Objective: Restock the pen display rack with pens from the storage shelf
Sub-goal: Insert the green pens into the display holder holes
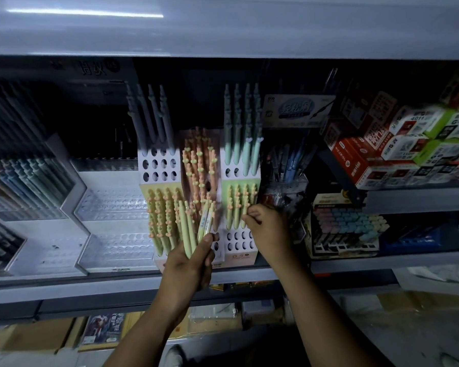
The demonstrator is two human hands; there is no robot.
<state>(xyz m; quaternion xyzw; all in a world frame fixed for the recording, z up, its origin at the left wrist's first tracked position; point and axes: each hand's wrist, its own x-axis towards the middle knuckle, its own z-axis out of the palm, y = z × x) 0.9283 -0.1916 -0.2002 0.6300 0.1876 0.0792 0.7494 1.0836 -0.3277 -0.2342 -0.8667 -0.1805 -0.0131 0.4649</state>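
A white pen display rack (240,243) with round holes stands on the middle shelf, with grey, orange, teal and pale green pens standing in it. My left hand (188,263) grips a fanned bunch of pale green pens (194,229) in front of the rack's lower middle. My right hand (266,230) pinches one pale green pen (245,207) that stands in the rack's lower right section, above several free holes.
A clear tiered pen tray (112,207) sits left of the rack, with dark pens further left. Boxes of refills (398,147) and a pastel pen display (345,226) fill the right side. The grey shelf edge (90,287) runs below my hands; cartons lie underneath.
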